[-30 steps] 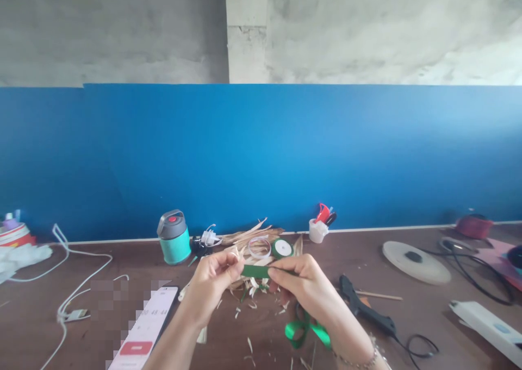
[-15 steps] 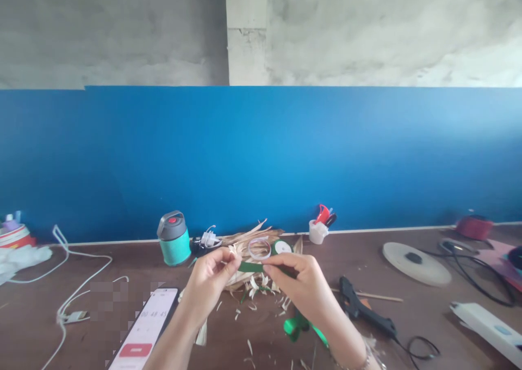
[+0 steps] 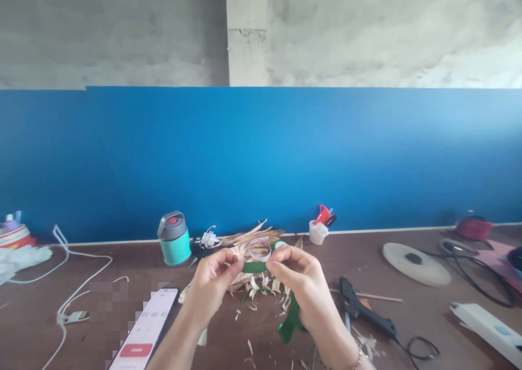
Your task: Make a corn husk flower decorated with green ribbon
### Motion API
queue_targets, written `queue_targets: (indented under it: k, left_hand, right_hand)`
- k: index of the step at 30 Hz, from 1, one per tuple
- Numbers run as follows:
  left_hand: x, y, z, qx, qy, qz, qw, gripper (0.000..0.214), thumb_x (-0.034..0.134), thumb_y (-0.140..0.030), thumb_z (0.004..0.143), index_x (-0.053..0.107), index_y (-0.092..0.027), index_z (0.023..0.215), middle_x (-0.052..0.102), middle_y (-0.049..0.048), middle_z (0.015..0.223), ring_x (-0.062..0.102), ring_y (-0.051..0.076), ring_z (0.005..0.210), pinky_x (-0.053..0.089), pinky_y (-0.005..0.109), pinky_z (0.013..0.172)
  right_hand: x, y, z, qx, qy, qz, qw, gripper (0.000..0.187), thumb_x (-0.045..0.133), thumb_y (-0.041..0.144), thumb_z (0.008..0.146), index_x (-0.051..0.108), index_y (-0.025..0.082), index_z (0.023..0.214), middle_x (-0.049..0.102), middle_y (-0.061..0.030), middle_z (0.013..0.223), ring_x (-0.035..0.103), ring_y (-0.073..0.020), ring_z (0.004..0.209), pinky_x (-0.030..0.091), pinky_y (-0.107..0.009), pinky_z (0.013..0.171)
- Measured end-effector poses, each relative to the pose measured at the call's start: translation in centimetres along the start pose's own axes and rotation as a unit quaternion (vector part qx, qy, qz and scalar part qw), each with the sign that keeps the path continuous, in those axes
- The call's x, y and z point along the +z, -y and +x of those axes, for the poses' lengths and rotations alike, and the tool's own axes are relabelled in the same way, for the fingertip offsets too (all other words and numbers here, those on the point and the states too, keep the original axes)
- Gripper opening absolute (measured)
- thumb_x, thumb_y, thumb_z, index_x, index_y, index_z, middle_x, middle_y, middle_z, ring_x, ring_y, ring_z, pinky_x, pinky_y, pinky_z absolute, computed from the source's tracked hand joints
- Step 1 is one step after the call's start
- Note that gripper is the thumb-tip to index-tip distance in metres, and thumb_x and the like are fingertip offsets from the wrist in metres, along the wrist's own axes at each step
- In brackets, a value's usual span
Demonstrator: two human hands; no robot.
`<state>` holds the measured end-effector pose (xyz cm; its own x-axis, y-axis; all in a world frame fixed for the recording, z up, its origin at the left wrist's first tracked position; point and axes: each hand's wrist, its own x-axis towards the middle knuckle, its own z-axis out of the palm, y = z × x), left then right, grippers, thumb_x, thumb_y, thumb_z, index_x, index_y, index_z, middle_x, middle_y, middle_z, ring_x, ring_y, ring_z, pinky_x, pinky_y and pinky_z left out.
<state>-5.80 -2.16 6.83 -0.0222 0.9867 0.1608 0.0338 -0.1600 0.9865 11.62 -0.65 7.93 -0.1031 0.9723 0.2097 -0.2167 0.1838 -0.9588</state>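
A strip of green ribbon (image 3: pixel 253 267) stretches level between my two hands above the table. My left hand (image 3: pixel 216 277) is closed in a pinch on a small pale husk flower (image 3: pixel 236 250) at the ribbon's left end; its stem is hidden by the fingers. With thumb and forefinger, my right hand (image 3: pixel 299 275) grips the ribbon, and the loose tail dangles below that hand. Behind the hands lies a heap of dried husks (image 3: pixel 253 237), with a clear tape ring (image 3: pixel 259 249) on it. A green-and-white spool (image 3: pixel 280 245) is partly covered by my right hand.
Left of the hands are a phone (image 3: pixel 143 326), a turquoise jar (image 3: pixel 174 245) and white cables (image 3: pixel 81 280). To the right lie a glue gun (image 3: pixel 367 310), a stick, a round pale lid (image 3: pixel 416 264) and a power strip (image 3: pixel 489 329). A white cup (image 3: pixel 318 232) holds red-handled scissors.
My right hand has turned and shifted slightly right, and the ribbon's tail now hangs lower beside it. The left hand has moved a little to the right, still pinching.
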Motion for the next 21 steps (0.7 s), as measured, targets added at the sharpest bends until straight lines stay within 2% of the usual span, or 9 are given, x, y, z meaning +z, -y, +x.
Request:
queue_targets:
  k: [3, 8, 13, 18, 21]
  left_hand:
    - [0.1, 0.0, 0.0, 0.008, -0.012, -0.002, 1.0, 0.03, 0.067, -0.045, 0.072, 0.059, -0.016, 0.069, 0.053, -0.0013, 0.063, 0.042, 0.012, 0.057, 0.029, 0.021, 0.053]
    - [0.2, -0.2, -0.2, 0.027, -0.043, -0.032, 0.998, 0.031, 0.069, -0.044, 0.07, 0.057, -0.016, 0.064, 0.053, -0.0006, 0.064, 0.044, 0.012, 0.059, 0.032, 0.021, 0.054]
    - [0.4, -0.8, -0.6, -0.005, 0.011, -0.082, 0.997, 0.029, 0.071, -0.041, 0.069, 0.058, -0.015, 0.063, 0.051, -0.0011, 0.065, 0.044, 0.012, 0.063, 0.035, 0.022, 0.058]
    - [0.4, -1.1, -0.8, -0.001, 0.077, -0.064, 0.995, 0.03, 0.068, -0.041, 0.072, 0.056, -0.016, 0.064, 0.048, -0.0014, 0.066, 0.044, 0.013, 0.065, 0.036, 0.024, 0.062]
    - [0.4, -0.9, -0.8, 0.004, 0.082, -0.045, 0.996, 0.029, 0.066, -0.042, 0.074, 0.055, -0.017, 0.065, 0.048, -0.0008, 0.068, 0.045, 0.014, 0.067, 0.037, 0.025, 0.064]
  right_hand:
    - [0.1, 0.3, 0.0, 0.05, 0.028, 0.06, 0.997, 0.021, 0.076, 0.029, 0.059, 0.059, 0.017, 0.059, 0.055, 0.0019, 0.061, 0.043, -0.0096, 0.055, 0.034, -0.021, 0.053]
    - [-0.7, 0.9, 0.2, 0.095, 0.161, 0.0, 0.982, 0.022, 0.074, 0.032, 0.062, 0.06, 0.015, 0.062, 0.052, 0.0025, 0.057, 0.04, -0.0084, 0.054, 0.029, -0.02, 0.052]
    - [-1.8, 0.8, 0.5, 0.094, 0.254, -0.026, 0.962, 0.022, 0.071, 0.03, 0.063, 0.055, 0.016, 0.065, 0.048, 0.0045, 0.056, 0.035, -0.0074, 0.052, 0.025, -0.02, 0.049]
    - [-2.2, 0.4, 0.6, 0.072, 0.281, -0.043, 0.956, 0.015, 0.064, 0.021, 0.058, 0.051, 0.017, 0.062, 0.044, 0.0061, 0.053, 0.033, -0.0064, 0.048, 0.025, -0.019, 0.045]
    - [-2.3, 0.5, 0.6, 0.058, 0.28, -0.065, 0.956, 0.011, 0.06, 0.018, 0.057, 0.05, 0.018, 0.06, 0.045, 0.006, 0.052, 0.034, -0.0065, 0.047, 0.027, -0.019, 0.044]
